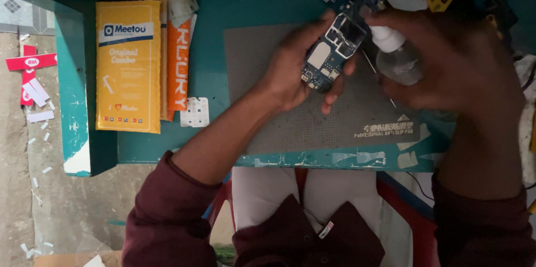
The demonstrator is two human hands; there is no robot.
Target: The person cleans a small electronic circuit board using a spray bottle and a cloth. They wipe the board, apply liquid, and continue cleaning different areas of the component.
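My left hand (293,69) is closed around a blue circuit board (334,49), its long axis tilted up to the right toward the clear bottle (397,58) gripped in my right hand (458,60), nozzle just beside it.

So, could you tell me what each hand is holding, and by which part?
The left hand grips a blue circuit board by its lower end and long edges. The right hand holds a small clear bottle around its body, white cap toward the board.
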